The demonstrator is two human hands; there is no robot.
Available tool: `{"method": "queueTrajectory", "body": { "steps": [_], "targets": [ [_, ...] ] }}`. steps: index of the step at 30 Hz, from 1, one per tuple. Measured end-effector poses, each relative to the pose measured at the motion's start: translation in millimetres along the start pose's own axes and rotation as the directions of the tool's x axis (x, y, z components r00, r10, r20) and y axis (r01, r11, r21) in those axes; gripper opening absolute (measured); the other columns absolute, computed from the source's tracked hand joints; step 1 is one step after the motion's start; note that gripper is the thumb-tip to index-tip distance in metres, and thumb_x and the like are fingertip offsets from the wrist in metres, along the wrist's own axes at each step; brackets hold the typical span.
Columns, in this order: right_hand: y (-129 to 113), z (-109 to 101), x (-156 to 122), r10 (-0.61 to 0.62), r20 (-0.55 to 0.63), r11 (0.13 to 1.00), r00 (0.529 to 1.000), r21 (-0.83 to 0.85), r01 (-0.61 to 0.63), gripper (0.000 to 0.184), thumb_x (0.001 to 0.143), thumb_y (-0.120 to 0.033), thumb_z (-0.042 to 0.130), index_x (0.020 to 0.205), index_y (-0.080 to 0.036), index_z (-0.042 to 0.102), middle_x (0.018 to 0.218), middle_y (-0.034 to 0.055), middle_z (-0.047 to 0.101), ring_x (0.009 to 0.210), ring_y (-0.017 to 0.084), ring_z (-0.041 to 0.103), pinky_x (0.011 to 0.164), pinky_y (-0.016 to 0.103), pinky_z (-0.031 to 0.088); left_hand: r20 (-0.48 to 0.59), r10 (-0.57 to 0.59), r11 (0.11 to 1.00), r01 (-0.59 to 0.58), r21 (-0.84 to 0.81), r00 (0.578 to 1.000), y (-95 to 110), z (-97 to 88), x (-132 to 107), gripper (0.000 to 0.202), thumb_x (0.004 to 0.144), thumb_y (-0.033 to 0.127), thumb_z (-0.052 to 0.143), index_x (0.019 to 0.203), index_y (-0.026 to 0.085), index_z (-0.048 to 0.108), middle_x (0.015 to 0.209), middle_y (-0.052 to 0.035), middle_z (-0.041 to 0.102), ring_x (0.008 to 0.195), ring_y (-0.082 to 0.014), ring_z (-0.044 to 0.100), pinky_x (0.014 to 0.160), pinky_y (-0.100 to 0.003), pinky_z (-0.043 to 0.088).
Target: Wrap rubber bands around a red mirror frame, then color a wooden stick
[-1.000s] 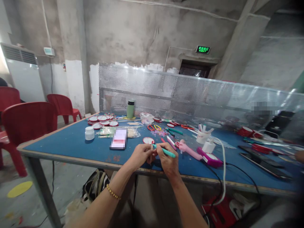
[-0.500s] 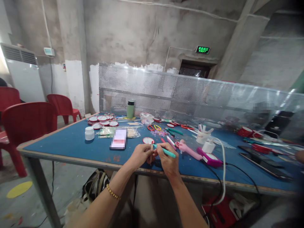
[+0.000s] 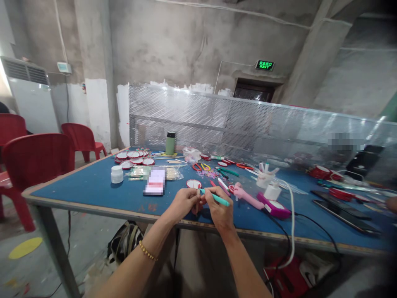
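Over the near edge of the blue table (image 3: pixel 93 186), my two hands meet. My right hand (image 3: pixel 221 209) is closed round a teal pen-shaped tool (image 3: pixel 217 198), its tip pointing left toward my left hand. My left hand (image 3: pixel 183 203) is pinched shut on a small thin piece that I cannot make out, held upright against the tool's tip. A gold bracelet (image 3: pixel 147 251) is on my left wrist. Just beyond my hands lies a round red-rimmed white disc (image 3: pixel 194 183).
A pink glue gun (image 3: pixel 246 195) and a purple device (image 3: pixel 274 207) with cables lie to the right. White jar (image 3: pixel 117 174), green flask (image 3: pixel 170 142), scissors (image 3: pixel 201 167), stacked red-rimmed discs (image 3: pixel 133 157) and a perforated metal screen (image 3: pixel 248 124) stand behind. Red chairs (image 3: pixel 37 157) are on the left.
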State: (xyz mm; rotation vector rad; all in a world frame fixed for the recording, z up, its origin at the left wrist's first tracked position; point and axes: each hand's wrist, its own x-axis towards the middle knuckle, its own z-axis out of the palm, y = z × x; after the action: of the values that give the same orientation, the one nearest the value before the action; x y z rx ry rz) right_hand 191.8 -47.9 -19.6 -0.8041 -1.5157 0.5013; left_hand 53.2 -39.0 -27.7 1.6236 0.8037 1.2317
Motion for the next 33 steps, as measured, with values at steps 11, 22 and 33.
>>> {"method": "queueTrajectory", "body": {
  "steps": [11,22,33],
  "targets": [
    [1.2,0.3,0.7,0.008,-0.014,1.0,1.0,0.017,-0.008,0.018,0.086,-0.037,0.064,0.078,-0.021,0.062,0.065,0.0013,0.071,0.05,0.017,0.068,0.048,0.027,0.058,-0.003,-0.016,1.0,0.016,-0.007,1.0,-0.2,0.4,1.0,0.03,0.08,0.041,0.058,0.064,0.016,0.055,0.055,0.0003,0.059,0.045,-0.011,0.053,0.045,-0.021,0.044],
    [-2.0,0.3,0.2,0.004,-0.007,1.0,1.0,-0.008,-0.004,0.019,0.086,-0.038,0.064,0.077,-0.021,0.062,0.064,0.0014,0.07,0.05,0.018,0.067,0.048,0.028,0.058,-0.005,-0.014,1.0,0.014,-0.002,1.0,-0.6,0.3,0.1,0.033,0.08,0.044,0.058,0.062,0.017,0.053,0.052,0.0009,0.057,0.045,-0.0114,0.052,0.045,-0.022,0.042],
    [0.7,-0.4,0.3,-0.008,-0.022,1.0,1.0,-0.011,0.008,0.022,0.087,-0.04,0.063,0.078,-0.02,0.063,0.066,0.0017,0.071,0.051,0.017,0.067,0.049,0.027,0.057,0.006,-0.015,1.0,0.015,-0.002,1.0,-1.8,-0.2,1.3,0.031,0.08,0.043,0.057,0.064,0.016,0.054,0.054,0.0009,0.058,0.045,-0.0111,0.052,0.045,-0.022,0.043]
  ]
}}
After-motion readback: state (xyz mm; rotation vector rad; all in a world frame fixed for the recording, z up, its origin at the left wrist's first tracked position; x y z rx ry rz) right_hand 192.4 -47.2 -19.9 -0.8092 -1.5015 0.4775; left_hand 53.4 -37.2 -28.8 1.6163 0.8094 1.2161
